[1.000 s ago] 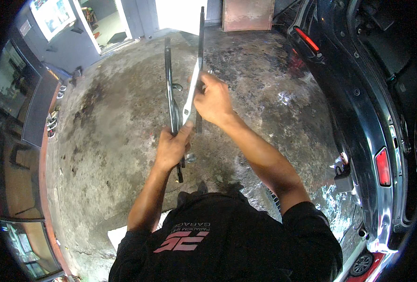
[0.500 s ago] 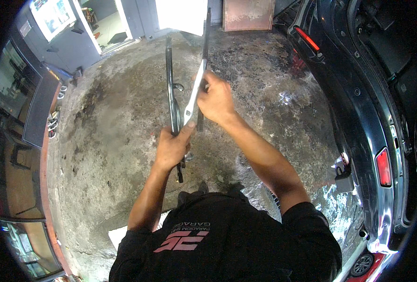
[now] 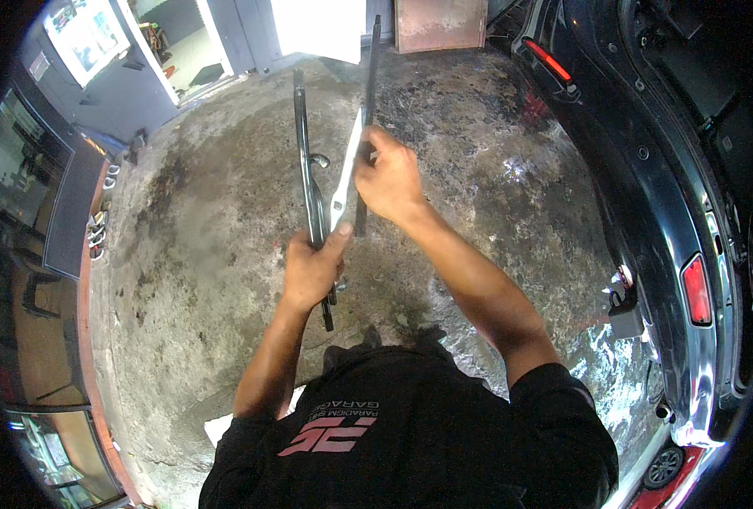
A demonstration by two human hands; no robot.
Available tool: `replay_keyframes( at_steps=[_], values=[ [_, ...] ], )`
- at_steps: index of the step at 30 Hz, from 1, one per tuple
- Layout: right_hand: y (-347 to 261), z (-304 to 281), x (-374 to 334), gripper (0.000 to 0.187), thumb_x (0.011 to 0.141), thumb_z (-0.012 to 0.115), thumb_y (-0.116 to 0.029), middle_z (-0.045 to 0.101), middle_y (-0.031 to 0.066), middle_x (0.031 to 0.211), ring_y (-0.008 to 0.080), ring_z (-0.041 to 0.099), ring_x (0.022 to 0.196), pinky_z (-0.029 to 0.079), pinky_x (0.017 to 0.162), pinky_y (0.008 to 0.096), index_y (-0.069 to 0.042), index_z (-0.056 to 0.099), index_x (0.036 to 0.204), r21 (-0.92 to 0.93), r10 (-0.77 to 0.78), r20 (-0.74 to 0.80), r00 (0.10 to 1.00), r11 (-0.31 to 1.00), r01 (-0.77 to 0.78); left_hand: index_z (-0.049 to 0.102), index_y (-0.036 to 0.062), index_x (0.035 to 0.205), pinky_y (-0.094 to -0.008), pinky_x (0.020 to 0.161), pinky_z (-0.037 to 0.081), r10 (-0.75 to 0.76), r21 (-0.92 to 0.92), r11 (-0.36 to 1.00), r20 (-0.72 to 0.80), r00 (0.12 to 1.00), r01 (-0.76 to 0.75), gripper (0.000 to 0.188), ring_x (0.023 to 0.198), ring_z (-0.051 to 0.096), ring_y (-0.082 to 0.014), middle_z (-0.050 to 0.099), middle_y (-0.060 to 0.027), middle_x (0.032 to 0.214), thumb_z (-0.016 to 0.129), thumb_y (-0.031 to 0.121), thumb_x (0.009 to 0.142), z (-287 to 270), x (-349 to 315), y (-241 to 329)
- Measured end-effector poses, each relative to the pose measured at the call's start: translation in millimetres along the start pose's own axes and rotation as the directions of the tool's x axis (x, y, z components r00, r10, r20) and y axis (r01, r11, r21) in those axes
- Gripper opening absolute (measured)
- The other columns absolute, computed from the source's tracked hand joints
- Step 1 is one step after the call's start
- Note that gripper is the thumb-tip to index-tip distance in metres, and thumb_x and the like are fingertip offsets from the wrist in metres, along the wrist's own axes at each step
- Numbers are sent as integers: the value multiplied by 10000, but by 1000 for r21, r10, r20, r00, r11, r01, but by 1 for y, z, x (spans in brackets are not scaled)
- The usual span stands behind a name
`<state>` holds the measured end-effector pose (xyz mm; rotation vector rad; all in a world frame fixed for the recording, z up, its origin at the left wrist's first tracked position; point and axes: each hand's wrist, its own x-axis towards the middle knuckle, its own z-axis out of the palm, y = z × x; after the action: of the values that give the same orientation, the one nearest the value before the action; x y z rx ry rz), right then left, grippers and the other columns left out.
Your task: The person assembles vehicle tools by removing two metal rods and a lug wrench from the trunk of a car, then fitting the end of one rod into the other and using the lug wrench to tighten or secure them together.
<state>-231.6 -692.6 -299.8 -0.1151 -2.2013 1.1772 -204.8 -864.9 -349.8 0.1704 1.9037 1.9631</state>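
Head; bars [image 3: 302, 127] through left grip [image 3: 311, 267]

The hands [image 3: 311, 270] hide parts of the metal bars [image 3: 302, 127], and the view's edge cuts off the dark car [image 3: 648, 199].

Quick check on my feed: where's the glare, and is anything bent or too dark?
Head view: the silver bar glares white; the white panel is blown out; the floor shines near the car. Same head view: the car's outline curves, fisheye-style, and the picture's corners go black.
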Motion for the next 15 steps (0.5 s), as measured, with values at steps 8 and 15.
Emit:
replay_keyframes(
  at_steps=[8,15],
  values=[
    [5,-1,-5,210,851,655,-84,703,144,893,207,692,720,538,648,343,-42,650,1057,12,-39,2,999,999,39,650,30,1007,-249,415,338,119,-166,981,108,987,-100,143,458,447,-65,507,42,601,667,148,928,3,-5,8],
    [3,-6,-5,206,856,653,-93,705,141,904,199,686,690,539,637,340,-59,653,1059,17,28,16,999,999,-29,638,27,1010,-250,407,334,-8,-91,996,27,1000,10,165,448,429,-69,485,41,604,669,169,933,7,-5,9]
  ],
)
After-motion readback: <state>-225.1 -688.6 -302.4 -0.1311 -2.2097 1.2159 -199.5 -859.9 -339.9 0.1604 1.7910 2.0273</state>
